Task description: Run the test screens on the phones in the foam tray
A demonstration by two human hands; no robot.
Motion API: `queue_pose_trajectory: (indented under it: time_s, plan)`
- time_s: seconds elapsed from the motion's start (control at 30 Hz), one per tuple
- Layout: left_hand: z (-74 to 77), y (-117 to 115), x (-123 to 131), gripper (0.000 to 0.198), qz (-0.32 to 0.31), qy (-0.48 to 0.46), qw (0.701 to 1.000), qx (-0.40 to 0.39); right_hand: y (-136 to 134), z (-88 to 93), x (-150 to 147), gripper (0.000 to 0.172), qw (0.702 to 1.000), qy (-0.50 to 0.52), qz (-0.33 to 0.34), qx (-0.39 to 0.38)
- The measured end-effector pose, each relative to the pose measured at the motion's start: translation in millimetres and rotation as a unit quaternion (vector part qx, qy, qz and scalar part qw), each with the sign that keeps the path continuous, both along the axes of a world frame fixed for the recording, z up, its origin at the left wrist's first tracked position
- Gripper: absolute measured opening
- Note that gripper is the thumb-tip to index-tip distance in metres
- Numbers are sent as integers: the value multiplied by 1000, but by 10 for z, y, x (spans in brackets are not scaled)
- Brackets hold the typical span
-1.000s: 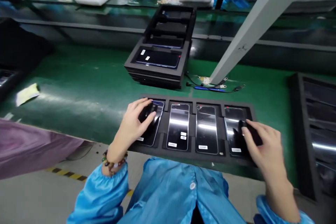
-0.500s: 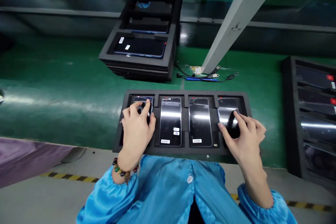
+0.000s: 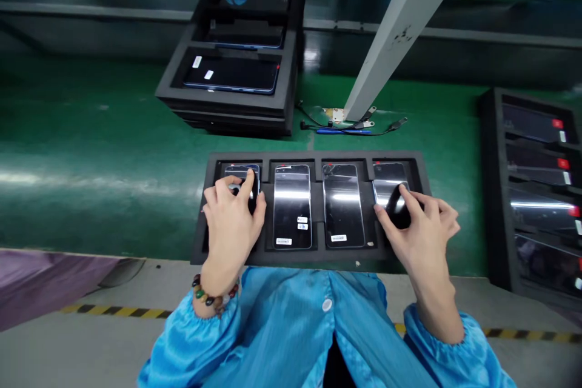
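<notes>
A black foam tray [image 3: 317, 218] with a phone in each slot lies at the green bench's front edge. My left hand [image 3: 231, 212] rests over the leftmost phone [image 3: 240, 170], fingers apart and index fingertip at its upper right. Most of that phone is hidden beneath the hand. On the rightmost phone [image 3: 386, 174], my right hand [image 3: 421, 224] has its thumb at the left edge and index fingertip on the dark screen, fingers spread. Between the hands lie a phone with several white labels [image 3: 292, 200] and a phone with one label [image 3: 343, 200], both face up.
Behind stands a stack of black foam trays [image 3: 222, 106] with phones in the top one. A grey post [image 3: 386, 42] rises beside short black cables [image 3: 352, 128] and a blue stick [image 3: 341, 131]. Another phone tray [image 3: 495, 194] is at right.
The view has shifted slightly, so the trays and post appear a little further left and higher. Both hands keep nearly the same pose on the same two phones.
</notes>
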State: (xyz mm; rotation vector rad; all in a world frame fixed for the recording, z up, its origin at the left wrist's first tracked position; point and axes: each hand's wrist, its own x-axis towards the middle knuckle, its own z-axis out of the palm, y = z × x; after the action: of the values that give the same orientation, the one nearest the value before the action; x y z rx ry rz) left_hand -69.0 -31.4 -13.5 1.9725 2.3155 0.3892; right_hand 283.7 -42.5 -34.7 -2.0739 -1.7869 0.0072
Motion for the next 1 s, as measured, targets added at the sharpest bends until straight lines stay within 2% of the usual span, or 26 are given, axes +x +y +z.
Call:
queue_pose_trajectory:
  time_s: [0.1,0.17,0.23,0.3,0.4,0.7,1.0]
  plan:
    - [-40,-41,-129,52,-30,-50,997,41,-55,87,-270,52,997,42,53,25]
    - [-57,-60,-178,50,-42,-65,995,63,-69,133,-519,54,987,102,120,28]
    - [-63,-67,-178,48,-51,-62,995,66,-48,158,-761,58,974,140,176,3]
    - [-56,-64,-144,46,-59,-50,995,57,-1,172,-946,59,971,135,196,-27]
    - [-34,-54,-83,44,-56,-39,997,45,76,194,-1085,55,975,110,187,-48]
    - [-23,-32,-53,39,-41,-35,998,45,163,286,-1207,40,986,39,151,-65]
    - [-61,-13,-18,42,-41,-27,998,44,173,384,-1335,34,981,-21,156,-116]
